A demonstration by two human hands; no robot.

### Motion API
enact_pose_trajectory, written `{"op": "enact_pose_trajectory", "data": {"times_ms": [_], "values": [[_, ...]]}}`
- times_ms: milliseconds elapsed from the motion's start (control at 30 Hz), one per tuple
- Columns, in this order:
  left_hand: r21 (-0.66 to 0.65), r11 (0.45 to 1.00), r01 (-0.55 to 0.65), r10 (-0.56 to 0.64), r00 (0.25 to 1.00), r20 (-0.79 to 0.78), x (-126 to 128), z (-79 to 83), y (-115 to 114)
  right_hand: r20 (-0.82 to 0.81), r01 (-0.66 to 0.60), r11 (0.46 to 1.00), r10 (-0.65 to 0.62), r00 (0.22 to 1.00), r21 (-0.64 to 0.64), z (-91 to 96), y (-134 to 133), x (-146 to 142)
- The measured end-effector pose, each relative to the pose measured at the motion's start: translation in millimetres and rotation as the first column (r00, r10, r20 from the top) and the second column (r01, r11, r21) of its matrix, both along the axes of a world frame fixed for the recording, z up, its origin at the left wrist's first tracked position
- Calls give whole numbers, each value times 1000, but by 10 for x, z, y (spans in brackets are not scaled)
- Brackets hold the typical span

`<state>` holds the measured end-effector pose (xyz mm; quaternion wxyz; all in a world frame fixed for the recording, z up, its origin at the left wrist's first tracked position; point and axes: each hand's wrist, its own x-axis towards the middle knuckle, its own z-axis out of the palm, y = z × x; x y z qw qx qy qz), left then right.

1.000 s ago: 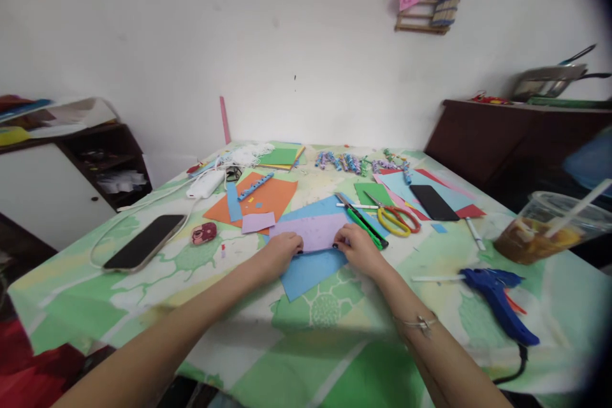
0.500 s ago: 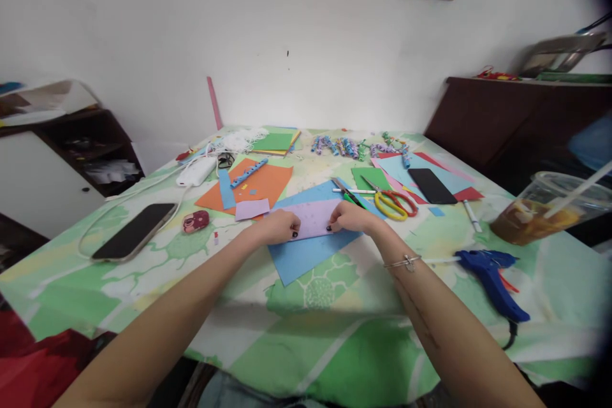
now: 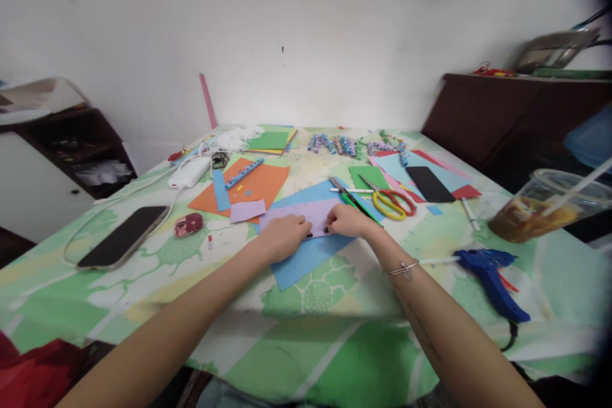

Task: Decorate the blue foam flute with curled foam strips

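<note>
A strip of light purple paper (image 3: pixel 313 209) lies across a larger blue sheet (image 3: pixel 299 266) at the table's near middle. My left hand (image 3: pixel 285 237) rests over the strip's left part, its fingers curled at the near edge. My right hand (image 3: pixel 348 220) is closed at the right part of that same edge, fingertips pressed together on the paper. A small gap separates the two hands. Behind my right hand lie scissors with green handles (image 3: pixel 351 199), partly covered by it. Scissors with yellow and red handles (image 3: pixel 391 203) lie to its right.
A blue glue gun (image 3: pixel 492 277) and a plastic cup of brown drink (image 3: pixel 526 213) stand on the right. On the left are a phone (image 3: pixel 123 239), a red case (image 3: pixel 188 225) and orange paper (image 3: pixel 268 178). Curled paper pieces (image 3: pixel 344 145) line the back.
My left hand has slid right along the near edge of the purple paper, closer to my right hand. The right hand has barely moved. The view has shifted slightly.
</note>
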<state>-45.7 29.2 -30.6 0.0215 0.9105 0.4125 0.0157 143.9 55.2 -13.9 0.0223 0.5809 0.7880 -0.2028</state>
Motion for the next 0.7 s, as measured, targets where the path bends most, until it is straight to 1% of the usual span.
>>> {"op": "enact_pose_trajectory", "data": {"times_ms": [133, 367, 600, 700], "values": [[25, 999, 25, -25, 1000, -6, -19, -61, 53, -17, 6, 998, -5, 1000, 56, -8, -14, -1], [46, 999, 17, -19, 999, 51, -83, -65, 109, -49, 12, 992, -6, 999, 122, -54, -56, -10], [58, 998, 10, -18, 991, 135, -107, -102, 74, -98, -18, 992, 31, 995, 126, -76, -101, 34], [54, 998, -26, 17, 985, 173, -170, -116, 69, -104, -23, 991, 36, 994, 131, -92, -100, 36]]}}
